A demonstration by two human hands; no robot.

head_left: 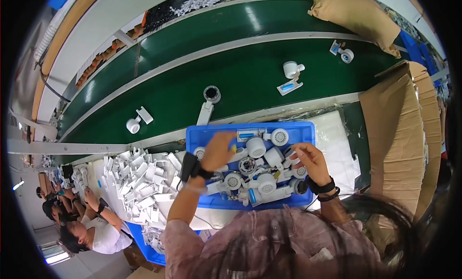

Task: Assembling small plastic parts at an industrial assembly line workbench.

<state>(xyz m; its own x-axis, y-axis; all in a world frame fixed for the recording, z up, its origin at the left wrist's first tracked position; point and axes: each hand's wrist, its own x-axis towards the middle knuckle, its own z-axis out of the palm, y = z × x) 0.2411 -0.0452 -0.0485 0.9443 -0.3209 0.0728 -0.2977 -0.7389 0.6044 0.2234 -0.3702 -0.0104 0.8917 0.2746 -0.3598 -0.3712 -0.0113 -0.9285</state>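
Observation:
A blue plastic bin [250,126] in front of me holds several white round-headed parts [266,183] with vented faces and hinged rectangular arms. My left hand [216,151] is over the bin's left side, its fingers curled and slightly blurred, with a bit of yellow and blue showing at the fingertips. What it grips is too small to name. Above the bin's right side, my right hand [313,162] has bent fingers drawn in close to a white part [291,156]. Whatever is between those fingertips is hard to make out.
Beyond the bin runs a green conveyor belt [168,94] carrying several white assemblies [211,94]. White plastic pieces [144,178] are heaped left of the bin. A cardboard box [394,139] stands at right, and a brown sack [353,17] lies far right. A co-worker [98,231] works at far left.

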